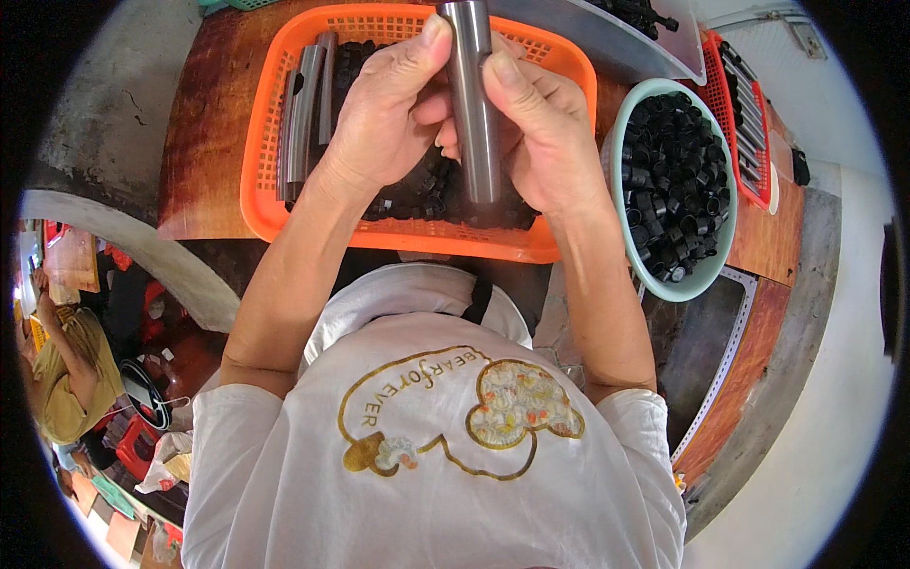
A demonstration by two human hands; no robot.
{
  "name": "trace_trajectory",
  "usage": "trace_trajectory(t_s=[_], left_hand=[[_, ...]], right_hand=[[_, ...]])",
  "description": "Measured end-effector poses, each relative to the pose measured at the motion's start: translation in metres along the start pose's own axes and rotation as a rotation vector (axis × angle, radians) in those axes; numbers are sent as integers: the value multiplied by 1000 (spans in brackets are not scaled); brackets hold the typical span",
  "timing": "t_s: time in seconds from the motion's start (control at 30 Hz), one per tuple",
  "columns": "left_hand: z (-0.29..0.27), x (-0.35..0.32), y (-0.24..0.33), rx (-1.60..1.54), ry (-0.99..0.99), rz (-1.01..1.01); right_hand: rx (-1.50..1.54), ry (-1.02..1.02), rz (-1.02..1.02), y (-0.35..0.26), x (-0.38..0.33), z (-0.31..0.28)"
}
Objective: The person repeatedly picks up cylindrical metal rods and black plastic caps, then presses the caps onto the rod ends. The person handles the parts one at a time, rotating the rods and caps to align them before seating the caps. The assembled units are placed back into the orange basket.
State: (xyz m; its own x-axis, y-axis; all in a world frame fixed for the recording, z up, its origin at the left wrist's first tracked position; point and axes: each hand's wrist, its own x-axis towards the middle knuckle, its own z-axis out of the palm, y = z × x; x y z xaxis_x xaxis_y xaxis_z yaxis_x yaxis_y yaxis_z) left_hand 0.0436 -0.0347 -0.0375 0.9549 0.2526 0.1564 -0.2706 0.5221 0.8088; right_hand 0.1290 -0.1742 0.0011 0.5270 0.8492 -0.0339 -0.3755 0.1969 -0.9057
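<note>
My left hand (384, 119) and my right hand (552, 133) both hold a dark grey, shiny metal tube (472, 123) nearly upright in the picture. The left thumb presses near its upper end, and the right thumb lies along its side a little lower. Fingers of both hands curl behind it, partly hidden. Beneath the hands stands an orange plastic basket (455, 243) with perforated walls. Several similar tubes (305, 119) lie along its left side, and small black parts (427, 194) fill much of its bottom.
To the right, a pale green bowl (681, 290) is full of black ring-shaped pieces (673, 171). Beyond it a red basket (718, 90) holds several tubes. A grey bin (616, 38) stands behind on the wooden table (204, 161). Another person (78, 370) is at far left.
</note>
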Motion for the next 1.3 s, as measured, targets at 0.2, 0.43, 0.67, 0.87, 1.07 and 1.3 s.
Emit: trace_trajectory(t_s=[0.2, 0.43, 0.67, 0.87, 1.07, 1.3], left_hand=[[2, -1, -3, 99, -1, 107], [7, -4, 1, 169, 14, 59], [8, -5, -1, 212, 75, 49], [9, -8, 1, 269, 139, 19], [14, -9, 2, 199, 240, -12], [23, -6, 0, -84, 364, -60]], right_hand=[[-52, 54, -102, 5, -4, 6], [43, 69, -21, 4, -8, 2], [27, -13, 1, 10, -2, -5], [52, -34, 29, 14, 0, -6], [84, -28, 35, 16, 0, -3], [39, -4, -5, 25, 5, 0]])
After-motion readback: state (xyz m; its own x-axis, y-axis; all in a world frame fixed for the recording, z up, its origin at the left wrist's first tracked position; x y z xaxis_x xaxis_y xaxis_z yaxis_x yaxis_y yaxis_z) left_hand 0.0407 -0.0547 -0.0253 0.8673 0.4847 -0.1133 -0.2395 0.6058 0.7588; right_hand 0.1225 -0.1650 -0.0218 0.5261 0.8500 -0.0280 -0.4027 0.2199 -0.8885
